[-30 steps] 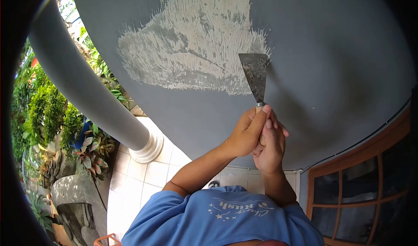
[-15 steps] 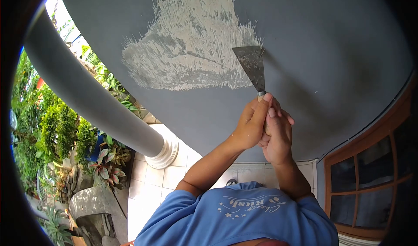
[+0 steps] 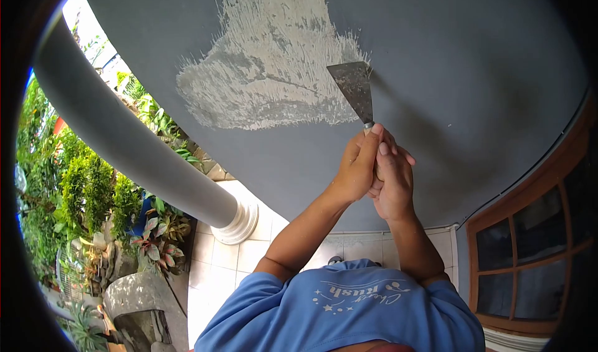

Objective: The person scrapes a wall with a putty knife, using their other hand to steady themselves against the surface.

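A putty knife (image 3: 355, 87) with a wide, speckled metal blade points up the grey wall. Its blade edge lies at the right side of a rough, pale scraped patch (image 3: 274, 65), seemingly against the surface. My left hand (image 3: 356, 168) is closed round the handle, thumb stretched along it just below the metal collar. Pressed alongside, my right hand (image 3: 395, 187) grips the lower handle, partly overlapping the left, with some fingers jutting out to the right. Between them the two hands hide most of the handle.
A round grey column (image 3: 143, 140) on a white base stands to the left, with garden plants (image 3: 87, 184) beyond it. At the right is a wood-framed window (image 3: 523, 258). Pale floor tiles (image 3: 249, 252) show below the wall (image 3: 473, 72).
Both hands and the putty knife have shifted slightly up and left in the picture, while the view itself moved a little. The grip is the same.
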{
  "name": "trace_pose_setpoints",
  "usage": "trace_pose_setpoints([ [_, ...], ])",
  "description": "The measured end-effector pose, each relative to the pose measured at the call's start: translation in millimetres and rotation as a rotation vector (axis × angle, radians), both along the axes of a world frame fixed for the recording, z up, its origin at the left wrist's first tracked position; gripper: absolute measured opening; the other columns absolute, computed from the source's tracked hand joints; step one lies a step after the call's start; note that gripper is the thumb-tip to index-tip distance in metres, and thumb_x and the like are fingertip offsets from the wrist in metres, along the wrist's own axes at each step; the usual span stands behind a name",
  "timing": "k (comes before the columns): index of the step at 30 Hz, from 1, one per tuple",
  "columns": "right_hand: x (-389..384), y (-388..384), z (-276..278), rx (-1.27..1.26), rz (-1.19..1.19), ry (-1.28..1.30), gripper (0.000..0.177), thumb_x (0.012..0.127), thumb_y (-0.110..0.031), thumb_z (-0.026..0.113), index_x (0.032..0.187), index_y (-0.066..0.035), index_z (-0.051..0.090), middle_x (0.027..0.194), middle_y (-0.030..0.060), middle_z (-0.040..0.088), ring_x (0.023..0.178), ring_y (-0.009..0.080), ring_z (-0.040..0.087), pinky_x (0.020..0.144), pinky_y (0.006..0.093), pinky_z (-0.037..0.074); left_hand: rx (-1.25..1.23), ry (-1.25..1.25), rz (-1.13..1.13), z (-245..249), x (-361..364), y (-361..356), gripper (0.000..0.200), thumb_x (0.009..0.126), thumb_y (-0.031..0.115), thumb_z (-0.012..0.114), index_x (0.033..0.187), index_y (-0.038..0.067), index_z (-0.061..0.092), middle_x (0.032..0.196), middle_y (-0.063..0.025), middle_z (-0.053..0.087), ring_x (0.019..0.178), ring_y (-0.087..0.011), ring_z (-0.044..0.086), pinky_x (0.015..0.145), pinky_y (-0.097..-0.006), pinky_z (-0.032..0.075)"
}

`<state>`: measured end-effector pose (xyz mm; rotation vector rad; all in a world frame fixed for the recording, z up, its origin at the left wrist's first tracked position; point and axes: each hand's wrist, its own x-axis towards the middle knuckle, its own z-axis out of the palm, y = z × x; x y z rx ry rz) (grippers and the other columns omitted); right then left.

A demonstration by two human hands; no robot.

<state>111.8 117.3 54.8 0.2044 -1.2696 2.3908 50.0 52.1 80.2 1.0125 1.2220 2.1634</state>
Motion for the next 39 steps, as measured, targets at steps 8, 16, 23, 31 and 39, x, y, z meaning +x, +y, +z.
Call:
trace_pose_setpoints([
  [8, -5.9, -2.7, -7.8, 0.013, -0.009, -0.022, 0.028, 0.101, -0.032, 0.042, 0.11, -0.008, 0.054, 0.061, -0.007, 0.04, 0.042, 0.0009, 0.03, 0.037, 0.0199, 0.02, 0.004, 0.024, 0.0, -10.9, -3.3, -2.9, 0.044, 0.104, 0.038, 0.032, 0.082, 0.004, 0.05, 0.077, -0.0152, 0.065, 0.074, -0.019, 0.065, 0.064, -0.0258, 0.049],
  [16, -13.5, -2.1, 6.6, 0.033, -0.023, -0.035, 0.03, 0.101, -0.033, 0.043, 0.115, -0.008, 0.053, 0.059, -0.0074, 0.037, 0.041, 0.0015, 0.029, 0.037, 0.0199, 0.02, -0.006, 0.056, 0.003, 4.8, -11.0, -2.1, 0.043, 0.104, 0.036, 0.032, 0.078, 0.005, 0.045, 0.077, -0.0073, 0.051, 0.078, -0.0256, 0.066, 0.065, -0.0271, 0.048],
  [23, -1.0, 2.5, 8.6, -0.053, 0.032, 0.009, 0.028, 0.101, -0.028, 0.043, 0.1, -0.004, 0.057, 0.063, -0.0063, 0.042, 0.047, 0.0005, 0.034, 0.038, 0.0205, 0.025, -0.001, 0.028, -0.023, 10.5, 0.0, -2.5, 0.043, 0.104, 0.036, 0.033, 0.077, 0.005, 0.046, 0.075, -0.0066, 0.051, 0.078, -0.0263, 0.067, 0.063, -0.0266, 0.048],
  [31, -3.3, -3.9, -3.3, 0.089, -0.118, 0.026, 0.029, 0.102, -0.029, 0.041, 0.113, -0.006, 0.054, 0.06, -0.0065, 0.041, 0.043, 0.0014, 0.032, 0.037, 0.0204, 0.024, -0.089, 0.031, -0.024, 12.0, 1.9, -4.7, 0.044, 0.104, 0.038, 0.032, 0.079, 0.004, 0.047, 0.073, -0.006, 0.051, 0.073, -0.0246, 0.066, 0.06, -0.0264, 0.048],
  [39, -26.3, 10.0, -17.2, 0.015, 0.044, 0.012, 0.028, 0.102, -0.028, 0.042, 0.101, -0.004, 0.056, 0.06, -0.0061, 0.042, 0.045, 0.0011, 0.036, 0.037, 0.0206, 0.026, -0.016, 0.008, 0.055, -9.6, -15.8, 4.9, 0.045, 0.104, 0.037, 0.031, 0.076, 0.005, 0.043, 0.075, -0.0074, 0.05, 0.076, -0.0265, 0.066, 0.065, -0.0274, 0.048],
])
